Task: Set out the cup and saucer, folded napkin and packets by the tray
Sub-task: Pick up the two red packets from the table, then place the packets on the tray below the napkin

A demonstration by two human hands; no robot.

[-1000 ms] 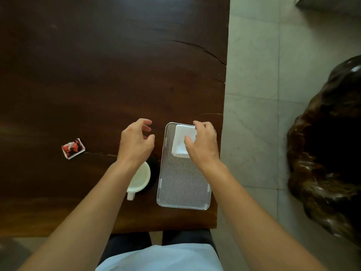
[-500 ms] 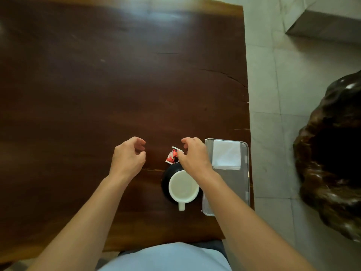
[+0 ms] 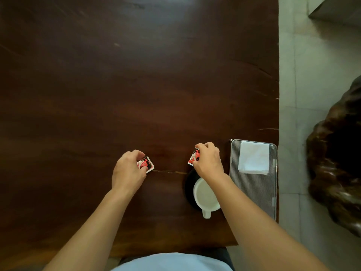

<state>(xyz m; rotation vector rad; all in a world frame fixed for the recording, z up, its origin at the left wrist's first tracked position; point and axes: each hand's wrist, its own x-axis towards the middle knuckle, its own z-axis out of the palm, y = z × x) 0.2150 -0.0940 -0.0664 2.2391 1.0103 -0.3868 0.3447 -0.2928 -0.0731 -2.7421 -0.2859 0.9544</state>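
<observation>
i pinch one light, crinkly packet (image 3: 146,164) in my left hand (image 3: 128,172) and another packet (image 3: 194,157) in my right hand (image 3: 208,161), gripping edges near the table's (image 3: 136,75) right edge.

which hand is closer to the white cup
Right. The right hand is just beyond the cup, its wrist over the rim; the left hand is well off to the cup's left.

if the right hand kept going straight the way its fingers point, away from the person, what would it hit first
Probably nothing: beyond the right hand, which pinches a red-and-black packet, only the bare dark wooden table shows. The ribbed metal tray lies off to its right, outside that line.
</observation>
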